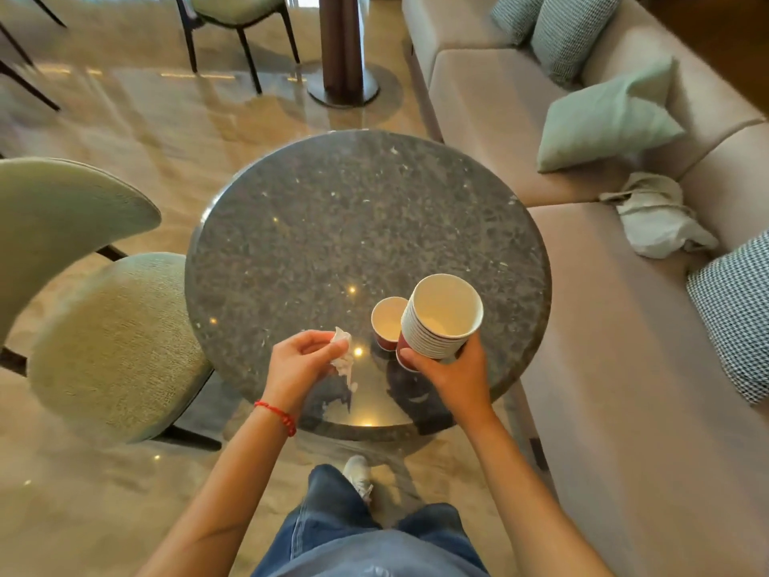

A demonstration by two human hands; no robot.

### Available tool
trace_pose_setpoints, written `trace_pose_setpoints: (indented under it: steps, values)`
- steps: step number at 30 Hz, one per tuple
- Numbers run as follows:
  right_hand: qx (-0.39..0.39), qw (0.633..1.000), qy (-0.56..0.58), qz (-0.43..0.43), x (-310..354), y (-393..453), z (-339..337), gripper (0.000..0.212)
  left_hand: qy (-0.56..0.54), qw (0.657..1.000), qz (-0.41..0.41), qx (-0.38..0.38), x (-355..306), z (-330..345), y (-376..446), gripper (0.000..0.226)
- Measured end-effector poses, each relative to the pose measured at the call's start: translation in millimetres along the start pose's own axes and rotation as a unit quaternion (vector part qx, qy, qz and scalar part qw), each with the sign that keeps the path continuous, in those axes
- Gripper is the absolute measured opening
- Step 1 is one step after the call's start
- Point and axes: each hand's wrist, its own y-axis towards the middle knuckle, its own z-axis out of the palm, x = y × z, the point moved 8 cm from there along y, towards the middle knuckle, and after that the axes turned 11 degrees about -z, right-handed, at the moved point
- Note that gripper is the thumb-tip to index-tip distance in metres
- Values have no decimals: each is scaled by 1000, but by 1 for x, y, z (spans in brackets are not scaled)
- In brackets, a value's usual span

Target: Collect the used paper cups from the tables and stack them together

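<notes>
right hand (453, 372) grips cup stack (437, 322); single cup (389, 322) just left of it

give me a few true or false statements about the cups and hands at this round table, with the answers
1. The right hand holds a stack of cups. True.
2. The left hand is empty. False: it pinches a crumpled white tissue.
3. A single cup stands upright on the table, left of the stack. True.
4. The single cup is already nested in the stack. False: it stands on the table, outside the stack.
5. The table is square and wooden. False: it is round, with a dark speckled stone top.
</notes>
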Motion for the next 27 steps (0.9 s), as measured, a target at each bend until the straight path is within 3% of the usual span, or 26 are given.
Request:
trace_pose_setpoints:
  steps: [10,19,27]
  values:
    - [10,1000,-10,-6,3,51,33,81,-53,998,-14,11,-16,-8,22,3]
    - [60,997,-43,13,-20,54,49,73,-69,995,-53,-44,0,-24,30,5]
    - [80,995,-47,47,-48,51,52,85,-67,992,-75,-73,16,-21,33,7]
